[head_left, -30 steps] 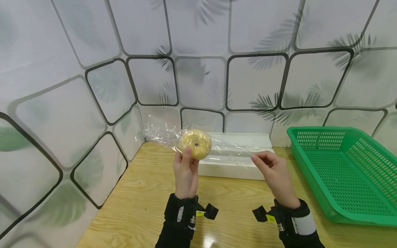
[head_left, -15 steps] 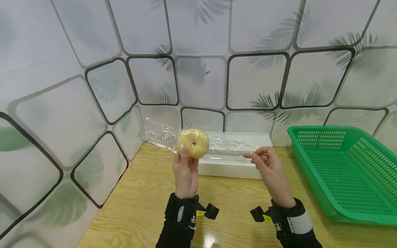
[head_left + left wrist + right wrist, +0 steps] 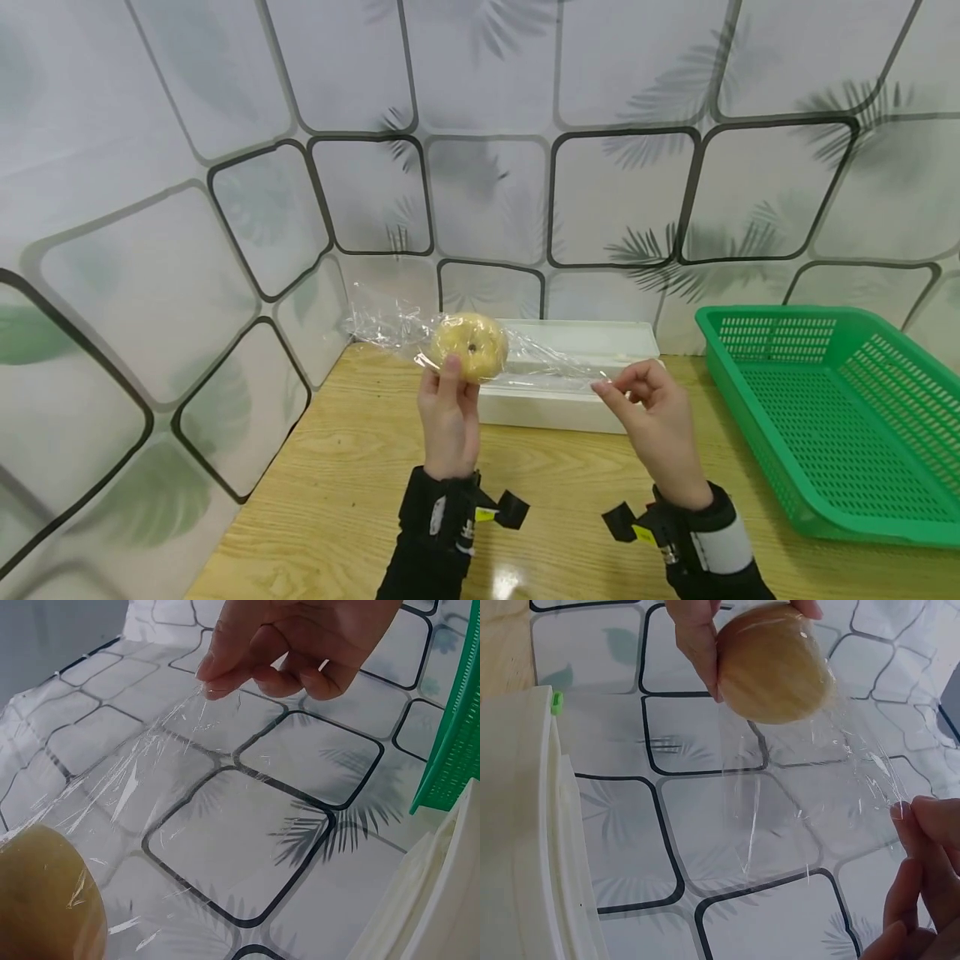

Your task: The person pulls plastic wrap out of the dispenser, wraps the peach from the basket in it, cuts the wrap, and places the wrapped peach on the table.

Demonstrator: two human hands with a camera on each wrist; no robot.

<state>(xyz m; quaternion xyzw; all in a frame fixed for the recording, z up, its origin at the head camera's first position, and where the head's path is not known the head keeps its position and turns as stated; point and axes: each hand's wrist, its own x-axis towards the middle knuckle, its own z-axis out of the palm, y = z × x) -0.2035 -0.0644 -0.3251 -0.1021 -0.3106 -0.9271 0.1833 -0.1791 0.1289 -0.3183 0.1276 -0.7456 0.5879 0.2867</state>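
Note:
In the head view my left hand (image 3: 450, 425) grips a round yellow fruit (image 3: 470, 342), like an apple or Asian pear, from below, thumb on its near face beside the dark spot at its centre. Clear cling film (image 3: 386, 325) wraps the fruit, with a loose crumpled end sticking out to the left. On the other side, my right hand (image 3: 660, 425) pinches the film's other end between thumb and index finger. The right wrist view shows the film (image 3: 780, 802) stretched from the fruit (image 3: 772, 667) to those fingertips. Both hands are raised over the table.
Behind the hands a long white box (image 3: 555, 412) with its lid raised stands on the wooden table (image 3: 337, 467). A green plastic basket (image 3: 810, 500) is at the right. Patterned cloth walls (image 3: 487, 200) close off the back and left.
My right hand has shifted slightly left; its index finger stuck out half a second ago and now meets the thumb on the film again. The left hand and fruit have barely moved.

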